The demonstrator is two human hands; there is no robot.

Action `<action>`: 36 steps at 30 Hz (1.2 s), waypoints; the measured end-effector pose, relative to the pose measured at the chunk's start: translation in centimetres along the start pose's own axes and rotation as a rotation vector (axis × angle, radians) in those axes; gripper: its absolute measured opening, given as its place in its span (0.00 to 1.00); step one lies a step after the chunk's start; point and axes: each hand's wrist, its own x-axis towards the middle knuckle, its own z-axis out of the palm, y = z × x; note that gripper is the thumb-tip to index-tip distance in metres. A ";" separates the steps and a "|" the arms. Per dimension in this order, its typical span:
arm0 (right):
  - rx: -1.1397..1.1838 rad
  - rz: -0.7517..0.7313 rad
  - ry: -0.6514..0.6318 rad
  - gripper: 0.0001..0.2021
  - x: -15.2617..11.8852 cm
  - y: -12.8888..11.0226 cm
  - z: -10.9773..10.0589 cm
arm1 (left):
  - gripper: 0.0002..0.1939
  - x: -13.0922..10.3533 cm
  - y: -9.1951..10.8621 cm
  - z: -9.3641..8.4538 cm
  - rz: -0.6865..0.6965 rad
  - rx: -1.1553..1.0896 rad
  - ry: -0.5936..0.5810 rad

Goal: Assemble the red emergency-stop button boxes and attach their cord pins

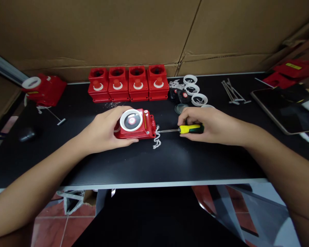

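Note:
My left hand (pixel 105 128) is wrapped round a red box (pixel 144 127) with a white ring and a clear round window on top, held at the middle of the black table. In my right hand (pixel 206 125) is a screwdriver (pixel 189 129) with a yellow and dark handle. Its shaft points left, and the tip meets the box's right end beside a small metal chain (pixel 157 139). The chain hangs from that end in loose folds. Whether the tip sits in a screw is too small to tell.
Several red housings (pixel 136 84) stand in a row at the back. Right of them lie white rings (pixel 199 99), chains and black parts. Thin metal hammers (pixel 234 92) and a phone (pixel 280 109) lie at right. Another red box (pixel 45 90) with a hammer is at left.

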 end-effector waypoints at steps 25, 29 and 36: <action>-0.083 -0.140 -0.015 0.23 -0.5 -0.5 -0.4 | 0.35 -0.5 0.4 0.2 0.059 0.047 0.017; -0.065 -0.115 0.004 0.24 -0.5 -0.4 -0.1 | 0.36 -0.4 0.4 0.2 0.035 0.043 0.005; -0.072 -0.028 0.039 0.17 -0.5 -0.4 -0.3 | 0.35 -0.5 0.5 0.2 0.021 0.022 0.003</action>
